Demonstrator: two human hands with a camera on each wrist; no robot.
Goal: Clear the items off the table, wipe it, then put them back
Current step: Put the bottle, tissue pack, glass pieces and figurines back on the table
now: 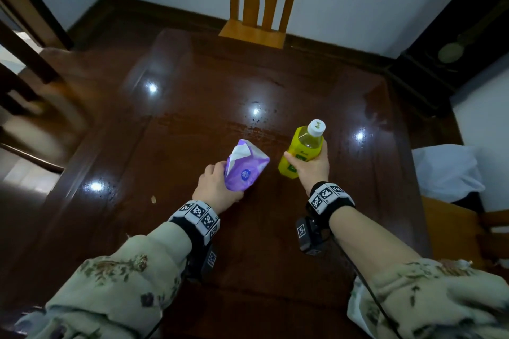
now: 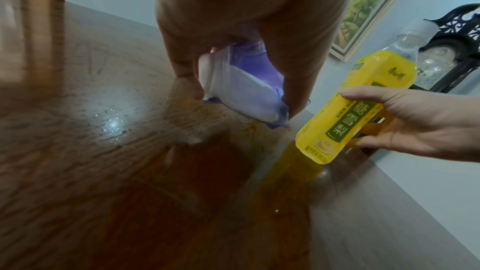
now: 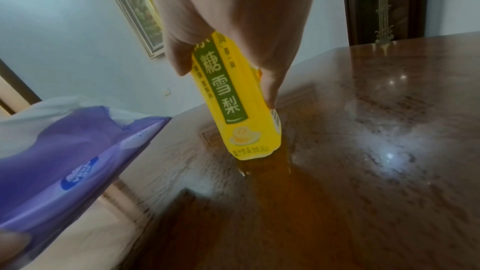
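Glossy dark wood table [image 1: 192, 91] is seen wet in patches. Purple tissue pack [image 1: 246, 166] is gripped by left hand [image 1: 216, 187], tilted, just above the surface. Yellow bottle [image 1: 301, 150] is clasped upright by right hand [image 1: 312, 166], base at the tabletop.

The bottle [image 3: 235, 110] top hides behind the right hand [image 3: 228, 17]; tissue pack [image 3: 64, 161] cut off left.

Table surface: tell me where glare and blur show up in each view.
Head view: four bright lamp reflections on the glossy table, left edge smeared. Left wrist view: one glare patch with droplets, the bottle sharp, the foreground table blurred. Right wrist view: glare at right, the tissue pack soft and close.
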